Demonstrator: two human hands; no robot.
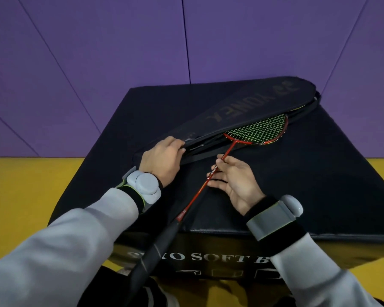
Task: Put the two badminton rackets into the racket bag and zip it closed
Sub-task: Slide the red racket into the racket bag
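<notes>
The large black padded soft box (297, 173), which serves here as the desk, carries the long black fabric racket bag (242, 103) lying diagonally across its top, wide end toward the far right corner. The bag is soft and limp; judged from its sag, the upper flap will drop shut unless it is held up, so the correct hold is at the zip edge near the narrow end. The left hand (162, 158) is closed on that edge and lifts the upper flap, leaving the side mouth open. The red-framed badminton racket with pale green strings (256, 130) lies with its head partly inside that mouth, resting on the lower panel; its thin red shaft runs back toward the person and its black wrapped handle (151, 255) overhangs the near edge of the box. The racket is judged light and stiff along the shaft, though the strings and thin frame could snag on the zip teeth; steering is best done from the shaft or the handle. The right hand (235, 180) is loosely curled, its fingertips (218, 161) pinching the shaft below the head. Only 1 racket is clearly visible; a 2nd inside the bag cannot be confirmed. The zip is not yet closed.
</notes>
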